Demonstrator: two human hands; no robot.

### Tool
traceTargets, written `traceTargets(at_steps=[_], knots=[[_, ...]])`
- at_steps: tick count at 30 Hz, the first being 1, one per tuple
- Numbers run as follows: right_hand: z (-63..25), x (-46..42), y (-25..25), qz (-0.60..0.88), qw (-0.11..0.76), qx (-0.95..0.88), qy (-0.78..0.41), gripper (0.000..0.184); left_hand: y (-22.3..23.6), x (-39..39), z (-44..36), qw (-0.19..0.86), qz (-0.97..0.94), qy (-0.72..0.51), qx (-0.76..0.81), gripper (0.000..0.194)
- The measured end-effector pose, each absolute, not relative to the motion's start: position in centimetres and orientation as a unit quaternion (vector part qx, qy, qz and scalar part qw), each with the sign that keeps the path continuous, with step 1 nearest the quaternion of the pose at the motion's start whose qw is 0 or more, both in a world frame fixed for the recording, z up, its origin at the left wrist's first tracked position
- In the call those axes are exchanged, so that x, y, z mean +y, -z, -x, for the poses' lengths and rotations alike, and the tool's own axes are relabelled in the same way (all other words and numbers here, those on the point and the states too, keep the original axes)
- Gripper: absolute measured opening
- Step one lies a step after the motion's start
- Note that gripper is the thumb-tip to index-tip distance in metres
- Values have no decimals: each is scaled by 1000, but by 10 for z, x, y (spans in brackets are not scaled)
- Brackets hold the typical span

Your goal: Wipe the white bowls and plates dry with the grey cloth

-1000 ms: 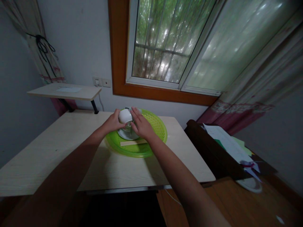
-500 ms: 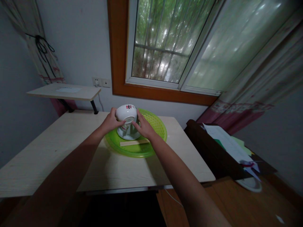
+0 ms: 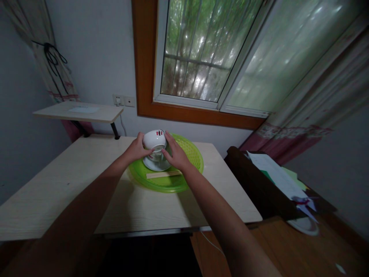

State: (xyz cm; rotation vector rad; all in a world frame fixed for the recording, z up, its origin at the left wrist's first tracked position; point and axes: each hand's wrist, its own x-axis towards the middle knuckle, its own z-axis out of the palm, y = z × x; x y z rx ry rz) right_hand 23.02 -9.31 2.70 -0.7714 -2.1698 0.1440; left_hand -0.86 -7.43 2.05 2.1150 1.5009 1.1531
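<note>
Between my two hands is a white bowl (image 3: 152, 139) with a red and black mark, tilted so that part of its underside faces me. My left hand (image 3: 138, 149) grips its left side, thumb low at the base. My right hand (image 3: 175, 154) holds the right side, fingers along the wall. Just under the bowl a clear glass (image 3: 156, 156) shows in part, on a white saucer (image 3: 155, 165). The saucer rests on a round green tray (image 3: 164, 186). A bundle of pale chopsticks (image 3: 161, 174) lies across the tray's near side, its right end close to my right forearm.
The tray stands on a pale wooden table (image 3: 115, 204). A small raised shelf (image 3: 80, 111) with a paper on it is at the back left. To the right, a dark brown piece of furniture (image 3: 256, 184) holds papers (image 3: 276, 173). A window (image 3: 198, 57) is behind.
The bowl has come down slightly and shifted a little to the right, closer over the glass. Both hands have moved with it and still hold it.
</note>
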Motion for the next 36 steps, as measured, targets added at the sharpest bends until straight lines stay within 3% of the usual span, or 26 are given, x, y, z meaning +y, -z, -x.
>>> traceTargets(at_steps=[6, 12, 28, 36], knots=[[-225, -103, -36, 276, 369, -887, 25, 70, -21, -76, 6, 127, -763, -381, 507, 61], [-219, -109, -41, 269, 330, -902, 70, 52, -22, -78, 3, 116, -786, -370, 482, 57], [-227, -85, -17, 383, 407, -821, -120, 70, -21, -78, 6, 134, -768, -371, 505, 60], [-228, -89, -22, 342, 396, -849, -69, 69, -24, -80, 4, 119, -771, -364, 509, 60]])
